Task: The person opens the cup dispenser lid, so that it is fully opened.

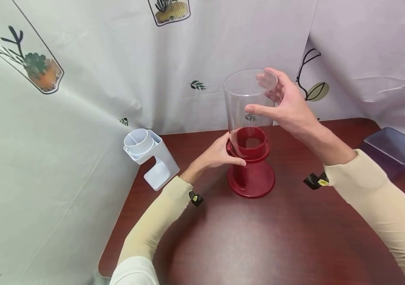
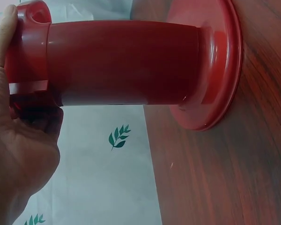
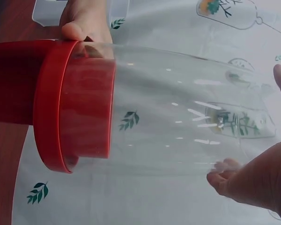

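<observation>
A red pedestal stand [image 1: 251,183] with a round base and a wider collar stands upright on the table. Over the collar's inner ring sits a tall clear cylinder [image 1: 237,101], upright with its open rim at the top. My left hand [image 1: 217,153] grips the collar, thumb across its front; the left wrist view shows the red column [image 2: 122,63] beside the palm. Around the cylinder's upper right side is my right hand [image 1: 289,105], its thumb straight out and its fingers spread behind the wall. In the right wrist view those fingertips [image 3: 218,180] are right at the cylinder.
On the table's left stands a white plastic holder [image 1: 163,158] with a round cup [image 1: 138,142] at its top. A translucent dark bin [image 1: 388,148] is at the right edge. Patterned white sheeting [image 1: 124,59] hangs behind the dark red table [image 1: 241,237].
</observation>
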Demonstrator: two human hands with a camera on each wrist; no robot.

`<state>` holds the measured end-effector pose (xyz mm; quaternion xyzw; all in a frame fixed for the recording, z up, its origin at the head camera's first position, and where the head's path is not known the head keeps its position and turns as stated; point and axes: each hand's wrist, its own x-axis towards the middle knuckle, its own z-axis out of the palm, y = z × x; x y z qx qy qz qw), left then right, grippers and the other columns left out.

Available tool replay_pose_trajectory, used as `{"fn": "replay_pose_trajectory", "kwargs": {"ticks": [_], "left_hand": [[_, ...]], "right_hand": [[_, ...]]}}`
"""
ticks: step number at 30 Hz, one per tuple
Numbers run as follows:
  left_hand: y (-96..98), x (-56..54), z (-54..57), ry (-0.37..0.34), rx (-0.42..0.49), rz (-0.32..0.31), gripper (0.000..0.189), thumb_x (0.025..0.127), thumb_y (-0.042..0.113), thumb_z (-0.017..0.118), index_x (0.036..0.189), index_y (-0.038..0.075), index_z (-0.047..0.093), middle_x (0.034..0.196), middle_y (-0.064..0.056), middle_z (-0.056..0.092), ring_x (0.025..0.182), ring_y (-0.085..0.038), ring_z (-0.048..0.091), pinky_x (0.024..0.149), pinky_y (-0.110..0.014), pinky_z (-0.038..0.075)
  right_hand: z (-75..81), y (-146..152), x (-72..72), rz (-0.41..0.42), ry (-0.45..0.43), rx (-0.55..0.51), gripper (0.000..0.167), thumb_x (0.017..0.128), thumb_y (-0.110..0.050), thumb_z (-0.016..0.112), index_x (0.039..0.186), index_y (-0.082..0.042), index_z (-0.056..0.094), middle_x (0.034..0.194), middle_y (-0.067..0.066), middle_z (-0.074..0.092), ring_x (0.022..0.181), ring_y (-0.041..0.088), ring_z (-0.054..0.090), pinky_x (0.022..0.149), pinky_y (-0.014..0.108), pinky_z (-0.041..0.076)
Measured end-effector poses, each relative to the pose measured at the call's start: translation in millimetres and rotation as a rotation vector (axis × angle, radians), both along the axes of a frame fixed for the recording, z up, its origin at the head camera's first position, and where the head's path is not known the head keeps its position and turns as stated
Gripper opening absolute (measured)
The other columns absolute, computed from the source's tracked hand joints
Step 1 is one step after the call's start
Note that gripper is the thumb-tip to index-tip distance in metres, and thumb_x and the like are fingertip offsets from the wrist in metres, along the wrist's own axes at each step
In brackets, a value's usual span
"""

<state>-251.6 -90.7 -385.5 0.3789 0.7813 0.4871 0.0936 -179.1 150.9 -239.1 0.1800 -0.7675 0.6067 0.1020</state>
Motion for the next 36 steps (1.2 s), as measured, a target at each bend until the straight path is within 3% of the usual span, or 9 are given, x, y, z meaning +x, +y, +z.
{"fn": "replay_pose_trajectory", "kwargs": {"ticks": [7,13,19,23,31,36], "left_hand": [[-0.3,-0.4,-5.3,0.039,-0.007,0.049,0.099,0.075,0.027,0.098,0.158,0.020,0.045,0.142,-0.002,0.063,0.123,-0.010,0.060,0.105,-0.030,0.052],[3.0,7.9,-6.4,0.026,0.012,0.094,0.095,0.076,0.029,0.097,0.156,0.022,0.046,0.139,0.002,0.065,0.121,-0.010,0.062,0.103,-0.031,0.053],[7.6,16.9,-8.0,0.006,0.012,0.146,0.095,0.077,0.036,0.096,0.156,0.026,0.045,0.140,0.006,0.064,0.122,-0.009,0.061,0.101,-0.031,0.055],[9.1,20.3,-9.2,-0.009,0.022,0.158,0.093,0.078,0.037,0.095,0.154,0.027,0.044,0.138,0.009,0.063,0.121,-0.009,0.061,0.100,-0.031,0.056],[10.0,24.1,-10.4,-0.020,0.037,0.159,0.089,0.079,0.035,0.095,0.152,0.025,0.045,0.135,0.008,0.064,0.120,-0.010,0.062,0.099,-0.031,0.056],[10.6,25.2,-10.7,-0.036,0.035,0.171,0.089,0.079,0.035,0.094,0.152,0.024,0.045,0.136,0.008,0.064,0.120,-0.010,0.061,0.099,-0.031,0.057]], "right_hand": [[0.3,-3,-2.3,-0.003,-0.001,-0.038,0.093,0.088,-0.023,0.088,0.164,-0.016,0.035,0.159,0.005,0.050,0.140,0.029,0.049,0.122,0.040,0.035],[-1.1,1,-5.0,0.019,0.001,-0.050,0.088,0.089,-0.019,0.086,0.163,-0.016,0.038,0.157,0.005,0.052,0.133,0.026,0.052,0.119,0.038,0.038],[-2.6,6,-9.3,0.074,0.023,-0.120,0.082,0.088,-0.006,0.084,0.159,-0.011,0.042,0.152,0.008,0.057,0.129,0.026,0.055,0.113,0.028,0.043],[-2.3,8,-10.9,0.084,0.018,-0.126,0.081,0.088,-0.004,0.084,0.158,-0.011,0.044,0.150,0.008,0.059,0.126,0.028,0.056,0.109,0.024,0.045],[-1.4,11,-14.9,0.092,0.004,-0.114,0.077,0.089,-0.006,0.084,0.157,-0.012,0.048,0.148,0.008,0.060,0.128,0.029,0.057,0.112,0.030,0.045],[-1.6,10,-16.7,0.100,0.015,-0.126,0.078,0.088,-0.003,0.084,0.156,-0.010,0.048,0.147,0.010,0.060,0.128,0.028,0.058,0.109,0.023,0.047]]}}
